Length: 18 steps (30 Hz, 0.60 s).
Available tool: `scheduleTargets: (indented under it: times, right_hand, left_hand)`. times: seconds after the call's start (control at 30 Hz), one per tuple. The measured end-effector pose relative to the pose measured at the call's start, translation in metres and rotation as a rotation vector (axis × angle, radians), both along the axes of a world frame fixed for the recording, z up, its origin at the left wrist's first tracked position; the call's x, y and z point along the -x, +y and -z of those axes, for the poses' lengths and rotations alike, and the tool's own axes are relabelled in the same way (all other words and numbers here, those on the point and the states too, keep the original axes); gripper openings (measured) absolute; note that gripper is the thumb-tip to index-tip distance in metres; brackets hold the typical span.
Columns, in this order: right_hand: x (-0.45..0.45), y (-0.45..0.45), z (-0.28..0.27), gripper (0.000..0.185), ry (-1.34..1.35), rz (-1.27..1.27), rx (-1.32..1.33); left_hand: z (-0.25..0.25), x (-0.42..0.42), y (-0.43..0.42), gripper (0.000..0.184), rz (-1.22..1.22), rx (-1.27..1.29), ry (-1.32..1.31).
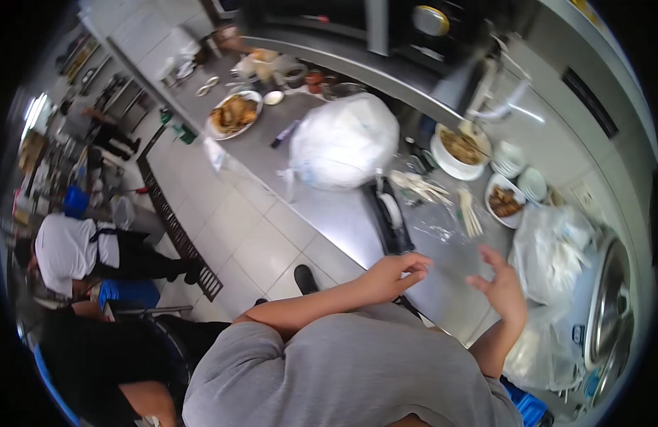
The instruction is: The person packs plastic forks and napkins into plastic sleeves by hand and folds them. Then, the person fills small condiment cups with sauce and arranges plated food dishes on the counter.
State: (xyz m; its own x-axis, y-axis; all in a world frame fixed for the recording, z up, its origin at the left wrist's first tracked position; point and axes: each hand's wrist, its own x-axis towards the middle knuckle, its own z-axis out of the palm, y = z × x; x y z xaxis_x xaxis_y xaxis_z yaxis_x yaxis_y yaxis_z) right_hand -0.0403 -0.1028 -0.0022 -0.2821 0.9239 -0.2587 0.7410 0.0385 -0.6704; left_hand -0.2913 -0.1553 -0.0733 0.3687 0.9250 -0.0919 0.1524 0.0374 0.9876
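My left hand [394,276] hovers at the near edge of the steel counter [343,220], fingers loosely curled, a gap between thumb and fingers and nothing visible in it. To its right, my right hand [501,286] is raised with thumb and fingers spread, also holding nothing. Just beyond my left hand lies a long black object [387,213] with a pale strip. Packs of disposable plastic cutlery [470,212] and clear plastic film [439,222] lie beyond both hands. A large, full white plastic bag [345,141] stands farther back on the counter.
Food fills a plate [214,129], a white bowl [457,169] and a smaller dish [494,211]. Bowls are stacked by the wall [592,153]. Plastic bags [549,252] and a metal lid [608,302] are at right. Several people, one in a white shirt [62,252], stand left.
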Motion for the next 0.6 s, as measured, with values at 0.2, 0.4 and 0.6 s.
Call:
scheduleTargets:
  times: [0.2, 0.4, 0.6]
  right_hand:
    - [0.148, 0.002, -0.028, 0.063, 0.256, -0.667, -0.105]
    - [0.295, 0.011, -0.017, 0.060, 0.308, -0.750, 0.021]
    - [0.453, 0.009, 0.006, 0.059, 0.211, -0.941, 0.055]
  left_hand:
    - [-0.011, 0.102, -0.020, 0.028, -0.037, -0.087, 0.014]
    - [-0.027, 0.277, -0.063, 0.035, -0.221, 0.077, 0.292]
    - [-0.046, 0.415, -0.071, 0.038, -0.353, 0.110, 0.545]
